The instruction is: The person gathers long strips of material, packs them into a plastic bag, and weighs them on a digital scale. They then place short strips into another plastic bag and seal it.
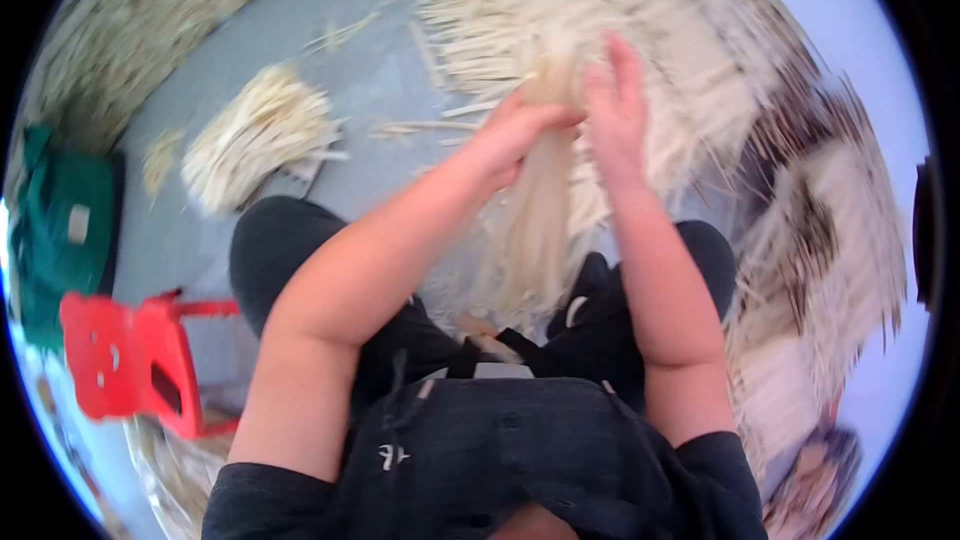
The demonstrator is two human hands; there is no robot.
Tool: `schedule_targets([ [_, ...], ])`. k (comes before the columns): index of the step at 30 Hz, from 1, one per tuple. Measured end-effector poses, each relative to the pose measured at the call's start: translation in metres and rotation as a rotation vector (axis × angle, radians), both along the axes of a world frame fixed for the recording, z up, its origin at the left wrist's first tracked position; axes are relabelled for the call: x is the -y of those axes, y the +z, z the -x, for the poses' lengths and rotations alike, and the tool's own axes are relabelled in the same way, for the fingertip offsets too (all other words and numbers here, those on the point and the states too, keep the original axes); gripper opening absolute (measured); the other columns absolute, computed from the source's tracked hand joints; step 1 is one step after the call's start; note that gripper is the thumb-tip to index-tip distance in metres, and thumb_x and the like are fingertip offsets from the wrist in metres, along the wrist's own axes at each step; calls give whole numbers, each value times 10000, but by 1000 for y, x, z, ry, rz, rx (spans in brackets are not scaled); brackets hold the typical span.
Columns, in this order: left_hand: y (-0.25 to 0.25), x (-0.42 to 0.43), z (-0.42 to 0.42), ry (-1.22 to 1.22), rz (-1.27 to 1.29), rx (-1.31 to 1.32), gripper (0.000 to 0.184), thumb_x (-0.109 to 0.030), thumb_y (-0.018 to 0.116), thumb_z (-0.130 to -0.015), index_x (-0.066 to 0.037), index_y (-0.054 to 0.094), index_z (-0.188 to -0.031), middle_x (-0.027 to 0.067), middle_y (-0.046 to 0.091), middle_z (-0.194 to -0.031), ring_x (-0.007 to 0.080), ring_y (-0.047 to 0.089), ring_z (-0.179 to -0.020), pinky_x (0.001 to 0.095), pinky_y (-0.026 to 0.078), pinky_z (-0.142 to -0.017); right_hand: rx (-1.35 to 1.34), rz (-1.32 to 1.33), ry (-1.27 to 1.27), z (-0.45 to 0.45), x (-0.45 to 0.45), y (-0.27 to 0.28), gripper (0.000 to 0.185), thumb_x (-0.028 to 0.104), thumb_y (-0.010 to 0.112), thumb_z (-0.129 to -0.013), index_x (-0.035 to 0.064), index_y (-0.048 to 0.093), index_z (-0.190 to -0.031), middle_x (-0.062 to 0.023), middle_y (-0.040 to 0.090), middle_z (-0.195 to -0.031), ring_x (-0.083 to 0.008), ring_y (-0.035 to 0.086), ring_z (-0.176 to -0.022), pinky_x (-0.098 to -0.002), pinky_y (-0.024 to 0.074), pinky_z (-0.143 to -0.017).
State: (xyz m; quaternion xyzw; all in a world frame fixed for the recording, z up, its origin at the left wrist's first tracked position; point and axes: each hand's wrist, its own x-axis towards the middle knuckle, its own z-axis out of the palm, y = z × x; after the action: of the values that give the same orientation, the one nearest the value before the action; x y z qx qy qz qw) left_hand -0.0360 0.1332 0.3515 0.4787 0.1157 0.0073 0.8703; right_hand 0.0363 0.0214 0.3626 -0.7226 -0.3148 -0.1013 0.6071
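Observation:
My left hand is closed around the upper part of a long bundle of pale, flat plant strips. The bundle's lower end hangs down between my knees, blurred by motion. On the right of the bundle's top, my right hand is held upright with its fingers stretched out. Whether its palm touches the strips I cannot tell. Just beyond both hands lies a wide pile of similar cream strips on the grey floor.
A loose stack of pale strips lies to the left. A small red chair stands beside my left leg, near a green bag. More strips, some with dark ends, are heaped on the right. Long stalks lie along the far left.

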Motion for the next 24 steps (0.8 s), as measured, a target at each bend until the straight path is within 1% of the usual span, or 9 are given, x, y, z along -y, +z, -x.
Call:
schedule_targets([
  [2, 1, -12, -11, 298, 16, 119, 333, -96, 653, -820, -2, 564, -1127, 114, 638, -976, 209, 650, -864, 365, 561, -724, 4, -34, 54, 7, -11, 14, 550, 146, 573, -919, -21, 384, -1407, -186, 466, -1385, -279, 459, -1285, -342, 350, -1070],
  [4, 27, -26, 15, 422, 80, 74, 318, -95, 655, -815, 1, 563, -1104, 124, 629, -976, 221, 646, -868, 367, 559, -721, -320, 270, 386, 19, -17, 18, 865, 296, 703, -834, -20, 229, -1485, -231, 431, -1408, -296, 437, -1316, -352, 342, -1081],
  [5, 37, -33, 24, 479, 163, 36, 304, -93, 657, -810, 3, 563, -1082, 134, 620, -976, 233, 642, -873, 369, 557, -717, -311, 274, 425, 29, -25, 23, 865, 296, 703, -834, -20, 229, -1485, -231, 431, -1408, -296, 437, -1316, -352, 342, -1081],
  [7, 10, -56, 25, 454, 238, 133, 310, -107, 666, -803, 9, 562, -1071, 153, 607, -981, 252, 632, -867, 387, 551, -748, -222, 680, 547, 44, -32, 27, 1174, 389, 799, -692, -12, 63, -1514, -260, 404, -1420, -321, 435, -1325, -364, 355, -1078],
  [10, 10, -73, 34, 335, 445, 95, 319, -122, 672, -798, 7, 565, -1069, 139, 606, -965, 253, 622, -862, 403, 538, -793, -196, 640, 553, 52, -47, 17, 1269, 391, 818, -623, 1, 5, -1516, -254, 420, -1409, -342, 458, -1302, -372, 381, -1061],
  [12, 16, -67, 39, 492, 386, 81, 320, -123, 679, -792, 6, 569, -1064, 126, 607, -955, 247, 612, -886, 407, 527, -808, -146, 642, 526, 60, -53, 21, 1259, 365, 812, -621, 3, 3, -1516, -254, 438, -1393, -344, 474, -1287, -373, 398, -1044],
  [19, 3, -69, 85, 594, 446, 113, 355, -121, 682, -801, 3, 555, -1108, 104, 596, -990, 229, 595, -935, 384, 510, -793, -145, 690, 505, 96, -72, 13, 1092, 235, 745, -648, 40, 113, -1517, -253, 576, -1223, -348, 579, -1157, -375, 457, -959],
  [22, 0, -70, 110, 659, 327, 177, 415, -209, 694, -845, -13, 535, -1175, 94, 595, -1045, 216, 584, -968, 372, 479, -853, -158, 652, 529, 107, -75, -7, 1002, 191, 713, -662, 55, 187, -1504, -247, 598, -1177, -346, 597, -1119, -369, 465, -940],
  [24, -1, -75, 123, 478, 103, 88, 495, -319, 697, -871, -40, 514, -1236, 76, 580, -1132, 195, 550, -1047, 364, 439, -918, -179, 627, 558, 111, -73, -11, 974, 168, 700, -667, 52, 205, -1498, -242, 598, -1178, -340, 600, -1110, -367, 465, -938],
])
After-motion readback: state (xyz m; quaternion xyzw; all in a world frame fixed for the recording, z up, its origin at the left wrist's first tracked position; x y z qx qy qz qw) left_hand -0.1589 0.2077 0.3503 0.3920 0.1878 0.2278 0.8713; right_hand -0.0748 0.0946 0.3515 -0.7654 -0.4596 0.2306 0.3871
